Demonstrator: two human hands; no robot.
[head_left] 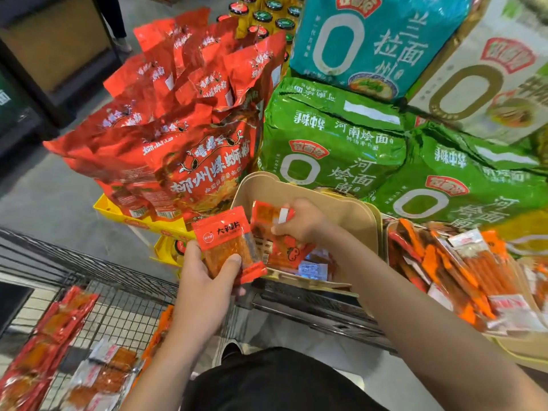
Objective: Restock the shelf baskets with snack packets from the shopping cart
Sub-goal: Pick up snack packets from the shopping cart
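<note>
My left hand [204,277] grips a small red snack packet [229,247] upright, just in front of a beige shelf basket [350,209]. My right hand [302,222] pinches another red packet [268,216] over that basket's inside, where a few red packets [293,253] lie at the bottom. The wire shopping cart [118,301] sits at the lower left, with more red and clear snack packets [53,330] spread on its floor.
A second basket [519,348] at the right is full of orange stick-snack packets [462,271]. Big red noodle bags [184,137] stand on a yellow tray [109,210] behind. Green bags [332,137] and a teal noodle bag [370,40] are stacked above the baskets.
</note>
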